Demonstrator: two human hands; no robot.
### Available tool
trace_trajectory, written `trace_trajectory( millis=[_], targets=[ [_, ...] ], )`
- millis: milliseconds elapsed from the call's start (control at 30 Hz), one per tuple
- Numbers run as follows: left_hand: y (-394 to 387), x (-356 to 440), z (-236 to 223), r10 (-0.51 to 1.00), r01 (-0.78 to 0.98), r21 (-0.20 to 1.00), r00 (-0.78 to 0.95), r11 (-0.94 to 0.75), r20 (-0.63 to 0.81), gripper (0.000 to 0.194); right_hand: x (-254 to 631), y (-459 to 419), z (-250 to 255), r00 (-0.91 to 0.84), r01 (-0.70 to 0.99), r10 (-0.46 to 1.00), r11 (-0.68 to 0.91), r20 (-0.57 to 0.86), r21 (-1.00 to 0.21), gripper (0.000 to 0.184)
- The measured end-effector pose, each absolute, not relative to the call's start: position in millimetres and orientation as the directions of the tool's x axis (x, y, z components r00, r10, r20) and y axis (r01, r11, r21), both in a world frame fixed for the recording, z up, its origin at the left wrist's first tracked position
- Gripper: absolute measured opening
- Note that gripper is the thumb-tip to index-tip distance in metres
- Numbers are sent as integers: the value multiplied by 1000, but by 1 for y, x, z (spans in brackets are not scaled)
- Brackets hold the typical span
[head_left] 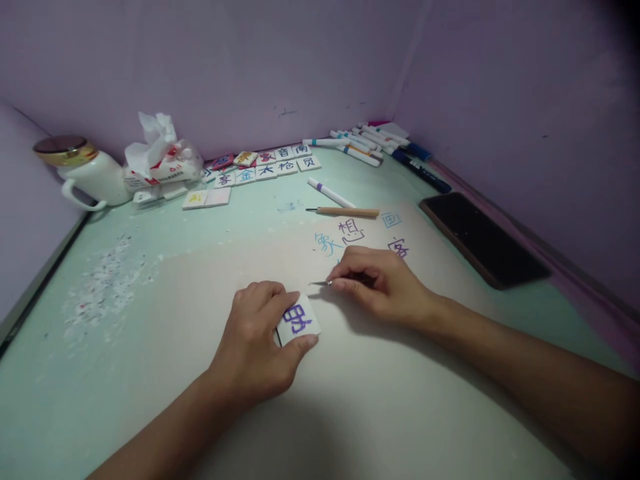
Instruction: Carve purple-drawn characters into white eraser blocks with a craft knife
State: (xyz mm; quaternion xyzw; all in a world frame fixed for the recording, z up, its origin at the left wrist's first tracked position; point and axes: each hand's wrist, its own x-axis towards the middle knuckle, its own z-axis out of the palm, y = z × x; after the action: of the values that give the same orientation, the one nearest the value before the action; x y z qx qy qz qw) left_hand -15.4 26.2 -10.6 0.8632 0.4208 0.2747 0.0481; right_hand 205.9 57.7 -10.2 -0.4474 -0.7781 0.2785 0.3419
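My left hand (260,337) grips a small white square block (311,319) by its edges, thumb on the near side and fingers on the far side. A purple character is drawn on the block's top face. In my right hand (377,283) a carving knife (319,284) is pinched, its thin pointed blade aimed left. The blade tip is beyond the block's far right corner, apart from it. Most of the knife's handle is hidden by my fingers. Past my right hand lie a wooden-handled carving tool (350,212) and a white marker with a purple band (330,192).
Carved character tiles (267,171) line the back wall. Several markers (363,141) are heaped at the back right, near a dark phone (483,237). A tissue pack (163,157) and a lidded white mug (93,177) stand back left. White shavings (103,287) are scattered at left.
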Motion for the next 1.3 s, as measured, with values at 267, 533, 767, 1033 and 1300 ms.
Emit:
trace_trajectory(
  millis=[267,533,767,1033,1300],
  targets=[
    [26,-24,-4,502,681,-124,639,-722,583,48,208,52,-12,-342,772,799,539,495,-337,16],
    [29,-18,-8,670,718,151,523,-679,527,43,205,50,-14,-224,766,824,480,521,-428,14],
    [24,-17,-6,839,829,216,439,-516,322,56,206,52,-16,-115,662,895,393,432,-638,12],
    [25,-16,-6,833,824,226,431,-520,347,32,206,56,-16,-115,613,918,367,380,-700,11],
    [17,-25,0,783,699,413,350,-584,514,51,208,57,-17,-109,599,933,337,343,-727,11]
  ],
)
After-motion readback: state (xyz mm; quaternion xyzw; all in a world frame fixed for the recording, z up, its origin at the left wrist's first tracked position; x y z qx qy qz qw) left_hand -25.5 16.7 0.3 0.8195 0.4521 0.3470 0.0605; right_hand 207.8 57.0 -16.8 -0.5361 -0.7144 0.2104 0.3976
